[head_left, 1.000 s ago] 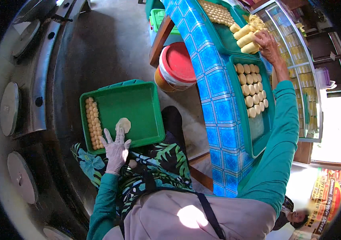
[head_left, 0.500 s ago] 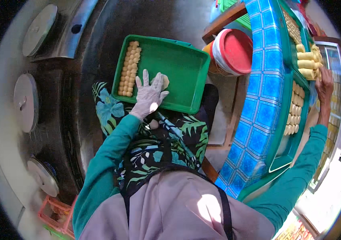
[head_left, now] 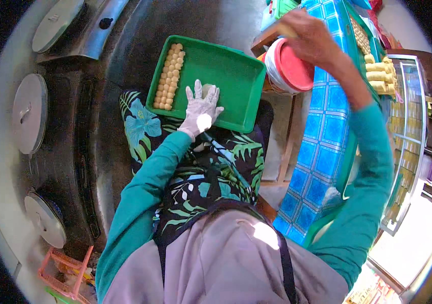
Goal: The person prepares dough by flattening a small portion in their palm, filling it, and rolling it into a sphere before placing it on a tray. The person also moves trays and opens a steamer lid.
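My left hand (head_left: 203, 109), in a thin white glove, lies with spread fingers in the green tray (head_left: 226, 53) on my lap. Part of a pale dough piece (head_left: 207, 90) shows between and under its fingers. Tight rows of small dough balls (head_left: 169, 76) fill the tray's left side. My bare right hand (head_left: 309, 38) is raised over the red-lidded bucket, fingers closed and smeared by motion. A pale yellow piece of dough (head_left: 288, 30) shows at its fingertips. Thick yellow dough rolls (head_left: 380, 76) sit in a tray on the table to the right.
On the right stands a table with a blue checked cloth (head_left: 322, 131). Beside it is a bucket with a red lid (head_left: 297, 66). A glass-fronted cabinet (head_left: 406, 126) is at far right. Pots with round lids (head_left: 29, 114) line the left, above an orange plastic basket (head_left: 64, 273).
My right hand has come left from the dough rolls to above the bucket, carrying pale dough. My left hand has shifted slightly right in the tray, over the dough piece.
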Demonstrator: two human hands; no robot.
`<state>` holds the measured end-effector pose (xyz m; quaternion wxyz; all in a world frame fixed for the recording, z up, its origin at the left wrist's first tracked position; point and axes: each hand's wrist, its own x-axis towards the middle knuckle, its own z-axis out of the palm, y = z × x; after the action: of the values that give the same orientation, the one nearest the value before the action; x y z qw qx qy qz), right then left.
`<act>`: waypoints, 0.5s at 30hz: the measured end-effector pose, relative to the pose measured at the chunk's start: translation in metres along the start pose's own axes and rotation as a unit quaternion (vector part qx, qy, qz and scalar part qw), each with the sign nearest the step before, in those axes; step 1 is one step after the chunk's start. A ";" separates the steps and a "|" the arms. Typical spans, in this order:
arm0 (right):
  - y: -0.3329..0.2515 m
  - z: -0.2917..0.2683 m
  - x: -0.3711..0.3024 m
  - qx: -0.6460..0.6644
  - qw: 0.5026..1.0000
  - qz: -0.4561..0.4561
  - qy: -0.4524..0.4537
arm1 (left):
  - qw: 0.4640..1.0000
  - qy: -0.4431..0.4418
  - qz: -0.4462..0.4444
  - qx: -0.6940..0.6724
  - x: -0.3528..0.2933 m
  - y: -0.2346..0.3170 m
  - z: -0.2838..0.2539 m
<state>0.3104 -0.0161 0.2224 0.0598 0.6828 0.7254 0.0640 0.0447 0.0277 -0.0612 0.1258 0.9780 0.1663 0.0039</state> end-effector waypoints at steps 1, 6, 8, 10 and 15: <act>-0.019 0.021 0.020 0.019 1.000 -0.017 0.003 | 1.000 0.020 -0.005 -0.012 -0.001 -0.003 0.000; -0.099 0.158 0.039 0.140 0.989 0.041 -0.025 | 0.976 0.089 -0.179 -0.083 0.004 -0.034 -0.006; -0.123 0.200 0.017 0.136 0.982 0.078 -0.103 | 0.978 -0.029 -0.188 -0.080 0.005 -0.035 -0.012; -0.138 0.227 0.004 0.132 0.979 0.127 -0.093 | 0.987 0.130 -0.085 0.048 -0.004 -0.032 -0.002; -0.154 0.244 -0.029 0.132 0.956 0.254 -0.057 | 0.999 0.000 -0.032 0.043 -0.013 -0.025 0.000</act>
<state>0.2030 -0.0517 -0.0452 -0.0080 0.8488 0.5255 -0.0581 0.0244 0.0462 -0.0669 0.0833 0.9767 0.1978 -0.0076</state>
